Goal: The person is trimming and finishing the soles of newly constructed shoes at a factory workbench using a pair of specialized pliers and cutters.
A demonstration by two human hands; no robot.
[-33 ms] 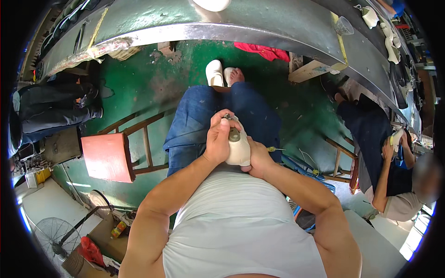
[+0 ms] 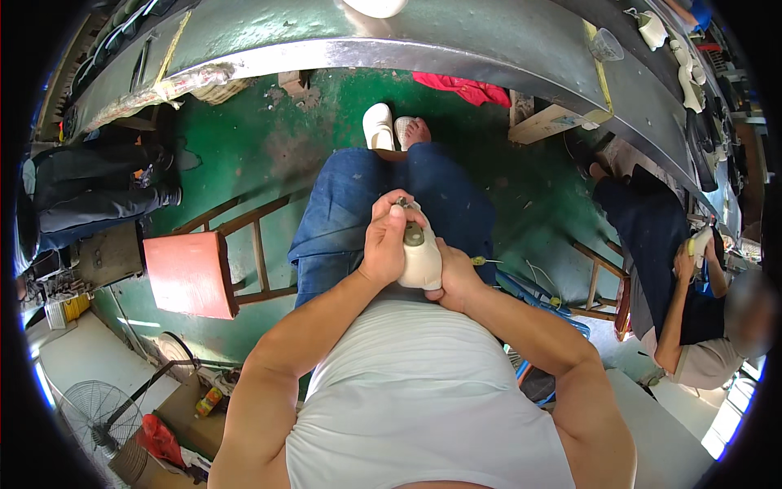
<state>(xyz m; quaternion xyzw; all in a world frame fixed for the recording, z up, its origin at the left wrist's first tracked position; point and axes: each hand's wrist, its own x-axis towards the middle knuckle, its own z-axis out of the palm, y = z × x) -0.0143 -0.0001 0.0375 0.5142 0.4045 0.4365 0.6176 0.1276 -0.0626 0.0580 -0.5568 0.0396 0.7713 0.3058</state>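
In front of my belly, above my lap, I hold a cream shoe point(image 2: 421, 267) on a shoe last. The last's olive-grey top, with a small hole in it, shows in the shoe's opening. My left hand point(image 2: 386, 244) is closed round the far left side, thumb on top; a small dark metallic piece shows by its fingertips, too small to name. My right hand point(image 2: 458, 275) grips the near right side, a fingertip curling under the near end. A thin yellow-green handled thing point(image 2: 478, 260) sticks out beside my right knuckles; I cannot tell whether that hand holds it.
A metal-topped bench point(image 2: 472, 37) curves across the far side, with a clear cup point(image 2: 605, 45) and cream shoes point(image 2: 689, 77) at right. A pink-seated stool point(image 2: 189, 275) stands left. A co-worker point(image 2: 692, 269) sits right, holding a light shoe. A fan point(image 2: 102, 424) is lower left.
Almost nothing differs. The shoe and both hands sit very slightly further right in the picture, in the same hold.
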